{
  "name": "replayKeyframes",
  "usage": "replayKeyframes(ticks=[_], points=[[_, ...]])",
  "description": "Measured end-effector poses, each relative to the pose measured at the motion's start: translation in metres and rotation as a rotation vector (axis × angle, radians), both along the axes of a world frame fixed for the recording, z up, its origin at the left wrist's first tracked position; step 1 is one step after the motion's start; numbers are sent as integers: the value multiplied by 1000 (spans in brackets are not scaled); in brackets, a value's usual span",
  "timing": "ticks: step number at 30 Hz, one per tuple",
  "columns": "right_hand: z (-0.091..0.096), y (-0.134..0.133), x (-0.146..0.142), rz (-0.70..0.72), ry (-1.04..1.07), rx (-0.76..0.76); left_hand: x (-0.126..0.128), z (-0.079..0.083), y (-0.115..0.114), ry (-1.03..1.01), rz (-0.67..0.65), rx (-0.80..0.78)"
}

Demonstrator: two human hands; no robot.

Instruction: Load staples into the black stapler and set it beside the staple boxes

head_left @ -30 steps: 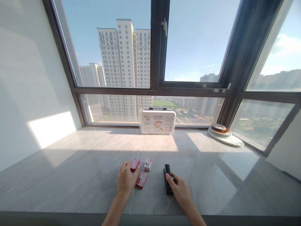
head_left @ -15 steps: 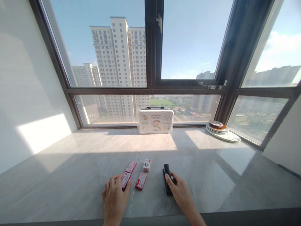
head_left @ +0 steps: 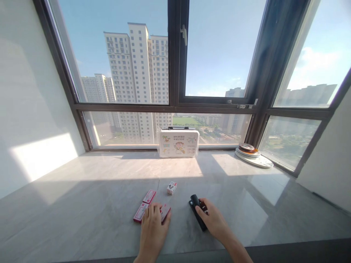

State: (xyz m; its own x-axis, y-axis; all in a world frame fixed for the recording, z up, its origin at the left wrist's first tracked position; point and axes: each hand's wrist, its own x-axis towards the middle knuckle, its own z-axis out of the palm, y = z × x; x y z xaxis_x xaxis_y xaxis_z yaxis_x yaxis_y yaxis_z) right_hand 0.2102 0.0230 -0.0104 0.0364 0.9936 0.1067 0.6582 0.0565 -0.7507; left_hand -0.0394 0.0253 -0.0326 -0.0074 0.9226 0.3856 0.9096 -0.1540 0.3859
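Note:
My left hand [head_left: 152, 228] rests palm down on a red staple box [head_left: 165, 211], fingers curled over it. Two more red boxes lie just left of it, one [head_left: 139, 213] near the fingertips and one [head_left: 149, 196] a little farther back. A small white box [head_left: 172, 187] stands behind them. My right hand [head_left: 214, 219] is wrapped round a black stapler [head_left: 197, 215] that lies on the grey stone sill [head_left: 82, 204], its front end pointing away to the left.
A white carry case with cartoon print [head_left: 178, 144] leans against the window at the back. A stack of round plates [head_left: 253, 156] sits at the back right. A white wall closes the left side, and the sill's front edge runs just below my wrists.
My left hand let go of one red box, set it down on the left, and moved right onto another red box. The stapler has turned slightly under my right hand.

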Motion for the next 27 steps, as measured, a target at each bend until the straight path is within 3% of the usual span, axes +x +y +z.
replayKeyframes(ticks=[3, 6, 8, 12, 15, 18, 21, 24, 27], points=[[11, 8, -8, 103, -104, 52, 0, 1, -14, -12, -205, -74], [18, 13, -35, 181, -132, 68, 1, 10, -17, -48, -451, -137], [19, 15, -57, 203, -124, 78, -1, 16, -16, -71, -547, -174], [15, 19, -96, 87, -66, 165, -9, 21, -12, -92, -586, -184], [12, 28, -106, -63, 306, 208, -13, 17, -11, -68, -553, -185], [10, 35, -89, -122, 672, 185, -17, 13, -10, -49, -510, -208], [2, 32, -47, -197, 791, 171, -19, 11, -11, -59, -508, -190], [-13, 17, -3, -278, 858, 46, -20, 13, -11, -101, -498, -188], [-27, 1, 11, -242, 701, -227, -19, 15, -11, -143, -478, -214]])
